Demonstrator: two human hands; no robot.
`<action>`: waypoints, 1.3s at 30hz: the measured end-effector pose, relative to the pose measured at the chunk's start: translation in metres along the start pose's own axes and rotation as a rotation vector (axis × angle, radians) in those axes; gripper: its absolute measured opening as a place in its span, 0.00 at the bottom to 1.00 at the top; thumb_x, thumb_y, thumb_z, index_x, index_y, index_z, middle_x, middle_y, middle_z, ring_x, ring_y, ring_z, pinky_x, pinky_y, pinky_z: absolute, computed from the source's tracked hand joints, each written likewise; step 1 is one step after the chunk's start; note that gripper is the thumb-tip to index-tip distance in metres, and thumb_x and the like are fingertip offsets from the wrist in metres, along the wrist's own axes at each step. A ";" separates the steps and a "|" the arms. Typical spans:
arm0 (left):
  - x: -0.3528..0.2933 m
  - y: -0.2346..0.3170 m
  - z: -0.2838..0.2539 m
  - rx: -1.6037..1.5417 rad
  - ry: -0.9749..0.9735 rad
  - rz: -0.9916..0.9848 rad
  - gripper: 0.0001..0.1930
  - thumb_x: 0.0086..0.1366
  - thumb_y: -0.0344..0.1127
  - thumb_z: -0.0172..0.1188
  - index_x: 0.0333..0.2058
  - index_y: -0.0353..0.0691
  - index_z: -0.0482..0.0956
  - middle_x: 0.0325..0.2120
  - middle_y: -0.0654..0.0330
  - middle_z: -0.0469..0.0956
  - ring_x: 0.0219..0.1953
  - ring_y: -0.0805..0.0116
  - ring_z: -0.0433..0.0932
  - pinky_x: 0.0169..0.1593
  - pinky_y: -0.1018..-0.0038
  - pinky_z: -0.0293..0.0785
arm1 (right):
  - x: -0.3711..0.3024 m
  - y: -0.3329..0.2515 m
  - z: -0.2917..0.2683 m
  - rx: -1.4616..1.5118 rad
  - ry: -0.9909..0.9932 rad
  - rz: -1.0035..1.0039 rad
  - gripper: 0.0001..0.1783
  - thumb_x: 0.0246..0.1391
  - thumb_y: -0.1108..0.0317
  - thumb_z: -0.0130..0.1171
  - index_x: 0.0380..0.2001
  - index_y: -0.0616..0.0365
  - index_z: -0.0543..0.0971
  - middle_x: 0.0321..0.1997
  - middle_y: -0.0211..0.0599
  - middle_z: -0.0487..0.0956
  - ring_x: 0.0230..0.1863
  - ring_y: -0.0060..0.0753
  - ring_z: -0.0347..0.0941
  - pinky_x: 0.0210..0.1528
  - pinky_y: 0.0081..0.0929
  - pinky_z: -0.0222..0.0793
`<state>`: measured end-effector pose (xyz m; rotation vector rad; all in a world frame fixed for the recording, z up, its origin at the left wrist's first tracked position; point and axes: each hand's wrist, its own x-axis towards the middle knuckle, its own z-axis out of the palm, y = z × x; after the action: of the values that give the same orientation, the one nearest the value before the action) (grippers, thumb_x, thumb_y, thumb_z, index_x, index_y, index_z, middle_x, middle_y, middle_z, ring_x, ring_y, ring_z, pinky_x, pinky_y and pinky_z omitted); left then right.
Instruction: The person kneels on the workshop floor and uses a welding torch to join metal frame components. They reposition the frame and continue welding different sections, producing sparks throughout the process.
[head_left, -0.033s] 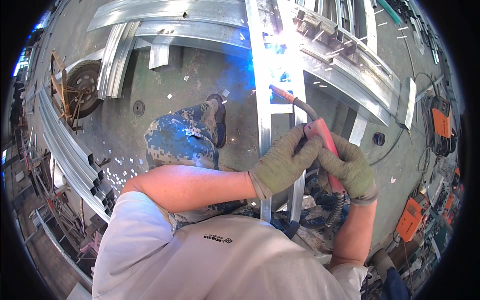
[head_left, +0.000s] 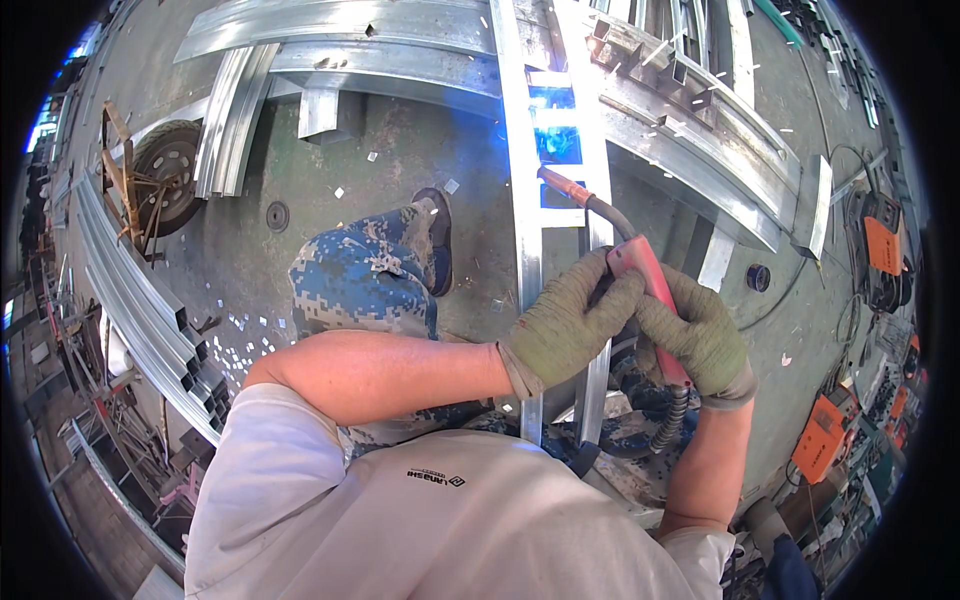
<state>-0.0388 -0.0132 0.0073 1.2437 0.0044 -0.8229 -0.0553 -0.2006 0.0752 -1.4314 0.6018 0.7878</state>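
Note:
Both my hands, in olive-green work gloves, are closed on a welding torch point(head_left: 655, 275) with a red handle. My left hand point(head_left: 572, 325) holds the handle's left side near its front, while my right hand point(head_left: 705, 335) wraps round it from the right, farther back. The torch's copper-coloured nozzle point(head_left: 565, 187) points up and left between the two rails of a narrow ladder-like metal frame point(head_left: 524, 215), close to a rung. Whether its tip touches metal cannot be seen. Bright light, blue glare and flying sparks show around the frame's far part. A black cable point(head_left: 672, 420) leaves the handle's lower end.
Long metal channels point(head_left: 400, 65) lie crosswise under the frame's far part. More profiles point(head_left: 140, 290) are stacked at left, near a wheel point(head_left: 165, 175). Orange machines point(head_left: 822, 440) and cables stand at right. My legs in camouflage trousers point(head_left: 360, 265) are beside the frame.
The white welding glare at the frame's far part has dimmed, so the rails and rungs show more clearly. The spark streaks differ. My hands and the torch stay in place.

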 end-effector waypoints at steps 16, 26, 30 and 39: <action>-0.001 0.006 -0.003 -0.020 -0.056 -0.068 0.22 0.81 0.47 0.53 0.60 0.35 0.74 0.42 0.63 0.77 0.43 0.78 0.72 0.47 0.75 0.74 | 0.001 0.003 -0.001 0.026 0.006 -0.005 0.26 0.68 0.63 0.67 0.65 0.58 0.78 0.32 0.27 0.79 0.25 0.19 0.74 0.25 0.21 0.70; 0.002 -0.016 0.000 -0.058 -0.060 0.023 0.21 0.81 0.46 0.53 0.60 0.35 0.74 0.45 0.63 0.78 0.47 0.78 0.73 0.52 0.74 0.74 | -0.003 0.005 -0.001 0.045 0.007 -0.003 0.26 0.68 0.64 0.67 0.66 0.59 0.77 0.32 0.29 0.79 0.25 0.20 0.74 0.25 0.22 0.69; 0.001 -0.006 -0.001 -0.044 -0.051 0.007 0.21 0.81 0.46 0.54 0.60 0.36 0.74 0.46 0.63 0.78 0.49 0.78 0.74 0.54 0.73 0.74 | -0.001 0.005 -0.005 0.042 -0.016 -0.002 0.27 0.68 0.64 0.67 0.66 0.60 0.76 0.32 0.29 0.79 0.25 0.20 0.75 0.24 0.22 0.69; 0.001 -0.008 -0.001 -0.030 -0.069 -0.014 0.21 0.81 0.47 0.53 0.60 0.36 0.74 0.44 0.63 0.77 0.46 0.78 0.72 0.51 0.74 0.73 | -0.002 0.008 -0.005 0.037 -0.002 -0.011 0.28 0.66 0.63 0.68 0.65 0.61 0.77 0.34 0.30 0.81 0.25 0.21 0.76 0.24 0.22 0.71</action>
<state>-0.0425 -0.0134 -0.0002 1.1872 -0.0302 -0.8741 -0.0620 -0.2062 0.0713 -1.3988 0.6039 0.7659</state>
